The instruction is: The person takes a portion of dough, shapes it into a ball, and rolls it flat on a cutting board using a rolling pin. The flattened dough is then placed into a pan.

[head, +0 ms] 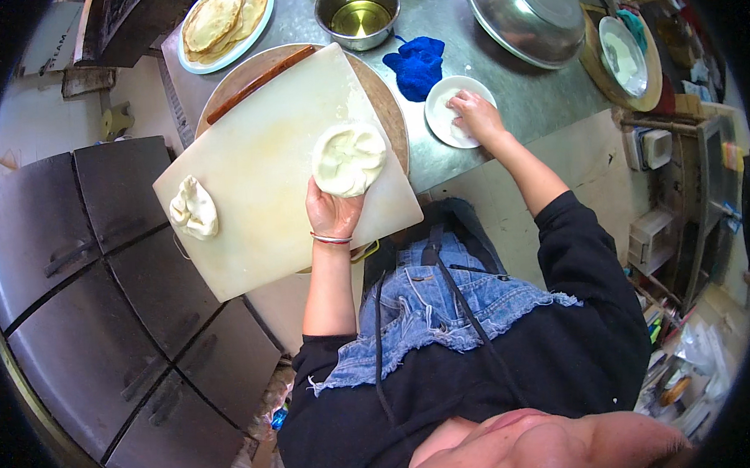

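On the palm of my left hand rests a round, flattened piece of white dough, hollowed and dimpled in its middle. It is over the right part of a white cutting board. My right hand reaches into a small white bowl holding a white powder or paste; whether the fingers pinch any of it is hidden. A second, folded lump of dough lies at the board's left end. Along the far edge of the board lies a brown wooden rolling pin.
A round wooden board lies under the cutting board. Behind stand a plate of flatbreads, a metal bowl of yellow oil and a large upturned metal basin. A blue cloth lies near the white bowl. Fridge doors fill the left.
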### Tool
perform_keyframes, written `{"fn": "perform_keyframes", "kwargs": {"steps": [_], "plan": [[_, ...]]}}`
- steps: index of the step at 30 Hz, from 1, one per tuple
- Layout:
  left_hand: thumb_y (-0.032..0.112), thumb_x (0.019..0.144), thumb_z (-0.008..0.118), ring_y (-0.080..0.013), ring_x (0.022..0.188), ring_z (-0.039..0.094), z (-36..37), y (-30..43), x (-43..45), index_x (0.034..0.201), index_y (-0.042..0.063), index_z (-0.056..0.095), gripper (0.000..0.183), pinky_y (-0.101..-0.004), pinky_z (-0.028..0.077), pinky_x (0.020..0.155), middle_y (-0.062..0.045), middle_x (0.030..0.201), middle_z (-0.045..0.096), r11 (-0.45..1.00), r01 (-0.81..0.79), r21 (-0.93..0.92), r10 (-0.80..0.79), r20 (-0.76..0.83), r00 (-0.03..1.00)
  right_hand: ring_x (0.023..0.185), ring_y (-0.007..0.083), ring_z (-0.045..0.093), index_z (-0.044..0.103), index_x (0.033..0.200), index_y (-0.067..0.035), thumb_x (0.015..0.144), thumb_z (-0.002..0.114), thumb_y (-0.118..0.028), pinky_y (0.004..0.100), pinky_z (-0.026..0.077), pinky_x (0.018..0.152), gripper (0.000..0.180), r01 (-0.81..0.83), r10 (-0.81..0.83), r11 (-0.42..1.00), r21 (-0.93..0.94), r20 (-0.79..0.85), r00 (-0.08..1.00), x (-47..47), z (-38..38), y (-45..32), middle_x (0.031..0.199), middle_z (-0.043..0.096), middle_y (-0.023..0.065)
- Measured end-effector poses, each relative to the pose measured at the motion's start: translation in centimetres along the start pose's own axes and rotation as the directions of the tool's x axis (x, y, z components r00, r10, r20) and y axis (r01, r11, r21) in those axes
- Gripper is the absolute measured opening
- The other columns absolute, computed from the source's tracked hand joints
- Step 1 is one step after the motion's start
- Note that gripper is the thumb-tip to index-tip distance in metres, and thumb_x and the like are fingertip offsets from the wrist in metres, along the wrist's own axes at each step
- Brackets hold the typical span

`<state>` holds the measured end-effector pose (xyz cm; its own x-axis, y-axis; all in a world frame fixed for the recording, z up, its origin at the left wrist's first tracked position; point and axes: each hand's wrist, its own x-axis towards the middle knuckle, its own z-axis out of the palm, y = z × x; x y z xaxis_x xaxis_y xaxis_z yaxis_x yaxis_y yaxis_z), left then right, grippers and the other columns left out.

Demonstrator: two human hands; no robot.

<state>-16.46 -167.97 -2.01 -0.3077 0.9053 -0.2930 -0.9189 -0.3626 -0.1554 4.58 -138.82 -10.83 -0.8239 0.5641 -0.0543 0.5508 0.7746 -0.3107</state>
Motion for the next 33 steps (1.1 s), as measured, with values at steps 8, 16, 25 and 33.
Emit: {"fn": "perform_keyframes", "kwargs": {"steps": [8, 16, 25, 33], "plan": [[0.043, 0.097, 0.049, -0.0375, 0.130, 0.049, 0.3, -0.2, 0.4, 0.147, 0.016, 0.044, 0.058, -0.0543, 0.041, 0.107, -0.013, 0.142, 0.053, 0.996, 0.018, 0.093, -0.036, 0.191, 0.981, 0.107, 0.0310, 0.062, 0.067, 0.108, -0.019, 0.076, 0.070, -0.007, 0.0418, 0.052, 0.089, 0.034, 0.013, -0.015, 0.995, -0.095, -0.024, 1.000, -1.5, -3.9, -2.8, 0.116, 0.062, 0.0087], [0.043, 0.098, 0.049, -0.0474, 0.139, 0.035, 1.8, -0.7, 0.6, 0.149, 0.025, 0.042, 0.055, -0.0637, 0.031, 0.112, -0.021, 0.153, 0.037, 0.965, -0.121, 0.231, 0.112, 0.054, 0.992, 0.098, 0.0320, 0.066, 0.069, 0.107, -0.018, 0.079, 0.064, -0.004, 0.0425, 0.054, 0.082, 0.031, 0.002, -0.003, 1.000, 0.030, 0.036, 0.999, 0.1, -0.9, 0.5, 0.112, 0.065, 0.0091], [0.038, 0.103, 0.035, -0.0398, 0.140, 0.038, 1.5, -0.7, 0.9, 0.146, 0.030, 0.046, 0.045, -0.0665, 0.027, 0.113, -0.015, 0.153, 0.040, 1.000, -0.030, 0.007, 0.030, 0.013, 0.999, 0.120, 0.0343, 0.056, 0.062, 0.127, -0.027, 0.073, 0.074, -0.010, 0.0425, 0.051, 0.098, 0.058, -0.110, 0.122, 0.983, -0.145, 0.080, 0.989, -0.6, -2.3, -3.3, 0.138, 0.052, 0.0138], [0.036, 0.103, 0.037, -0.0427, 0.138, 0.040, 1.9, -1.2, 1.2, 0.143, 0.029, 0.050, 0.043, -0.0655, 0.029, 0.112, -0.014, 0.148, 0.046, 0.996, -0.050, 0.070, 0.053, -0.044, 0.998, 0.101, 0.0327, 0.065, 0.069, 0.103, -0.009, 0.072, 0.069, 0.000, 0.0412, 0.052, 0.088, 0.032, -0.013, 0.007, 0.995, 0.104, 0.057, 0.998, -0.1, -1.1, -0.9, 0.111, 0.066, 0.0145]]}}
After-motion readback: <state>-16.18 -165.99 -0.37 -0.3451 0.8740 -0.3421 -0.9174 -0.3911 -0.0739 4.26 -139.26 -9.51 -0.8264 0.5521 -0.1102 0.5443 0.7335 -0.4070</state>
